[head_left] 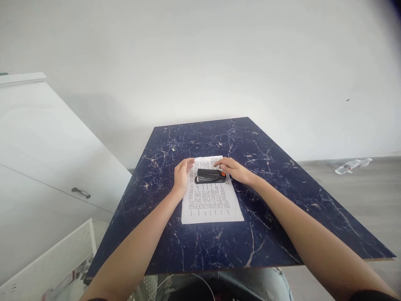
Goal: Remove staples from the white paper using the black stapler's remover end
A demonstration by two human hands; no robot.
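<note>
Printed sheets of paper lie flat on the dark blue marbled table, the long side running away from me. A black stapler with an orange patch at its right end rests crosswise on the upper half of the paper. My left hand stands along the paper's left edge, fingers stretched forward and nothing held. My right hand is at the upper right edge, its fingers extended over the paper just beyond the stapler's orange end. Whether the right fingertips touch the paper is not clear.
A white cabinet with a dark handle stands to the left. Below it is a white perforated basket with items inside. A clear plastic package lies on the floor at right. The wall is behind the table.
</note>
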